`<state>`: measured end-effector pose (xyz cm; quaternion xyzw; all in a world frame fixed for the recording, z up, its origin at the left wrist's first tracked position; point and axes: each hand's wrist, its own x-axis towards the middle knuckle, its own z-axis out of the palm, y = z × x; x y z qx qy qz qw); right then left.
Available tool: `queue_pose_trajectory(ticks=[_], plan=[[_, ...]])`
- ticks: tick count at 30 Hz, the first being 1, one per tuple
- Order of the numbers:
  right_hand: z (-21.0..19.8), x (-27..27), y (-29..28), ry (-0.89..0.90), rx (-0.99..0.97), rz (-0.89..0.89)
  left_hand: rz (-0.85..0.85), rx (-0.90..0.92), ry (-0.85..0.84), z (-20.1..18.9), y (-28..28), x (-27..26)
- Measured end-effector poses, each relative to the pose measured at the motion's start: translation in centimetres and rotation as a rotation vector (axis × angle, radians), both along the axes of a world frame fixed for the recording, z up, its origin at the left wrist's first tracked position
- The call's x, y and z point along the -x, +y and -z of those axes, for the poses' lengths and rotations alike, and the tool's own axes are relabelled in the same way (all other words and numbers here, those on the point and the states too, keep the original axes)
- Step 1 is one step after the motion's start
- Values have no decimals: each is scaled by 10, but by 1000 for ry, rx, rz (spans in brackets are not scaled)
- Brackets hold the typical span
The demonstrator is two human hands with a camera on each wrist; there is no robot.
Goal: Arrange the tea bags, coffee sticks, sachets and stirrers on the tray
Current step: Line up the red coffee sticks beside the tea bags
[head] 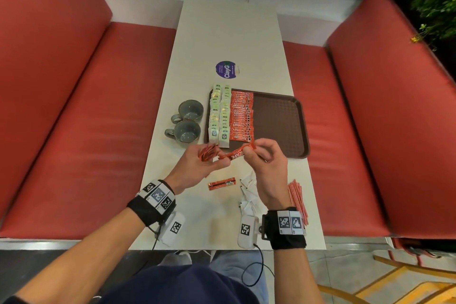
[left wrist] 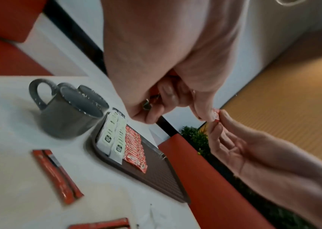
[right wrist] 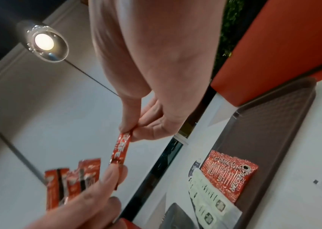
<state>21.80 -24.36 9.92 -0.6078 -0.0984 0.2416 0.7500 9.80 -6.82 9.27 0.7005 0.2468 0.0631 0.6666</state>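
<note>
A brown tray [head: 278,121] carries two columns of tea bags [head: 219,116] along its left side and a row of red coffee sticks [head: 241,118] beside them. Just before the tray's near edge, both hands hold one red coffee stick [head: 234,154] in the air. My right hand [head: 249,149] pinches its right end [right wrist: 120,150]. My left hand [head: 217,155] pinches the other end and also grips a bundle of coffee sticks [head: 208,152] in the palm [right wrist: 71,178]. Another coffee stick [head: 222,183], white sachets [head: 249,195] and striped stirrers [head: 298,200] lie on the table near me.
Two grey mugs [head: 190,110] [head: 185,132] stand just left of the tray. A round purple sticker [head: 227,69] lies beyond it. The right half of the tray [right wrist: 273,139] is bare. Red bench seats [head: 86,131] flank the narrow white table [head: 229,32].
</note>
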Motion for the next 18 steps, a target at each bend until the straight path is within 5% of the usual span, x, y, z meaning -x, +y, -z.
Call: queue_pose_trajectory(ticks=[7, 14, 18], plan=[[2, -2, 7, -194, 173, -78, 164, -87, 39, -3, -1, -8], [16, 5, 5, -16, 130, -254, -149, 200, -17, 11, -9, -25], [23, 9, 9, -1, 85, -175, -190, 300, -20, 18, -14, -32]])
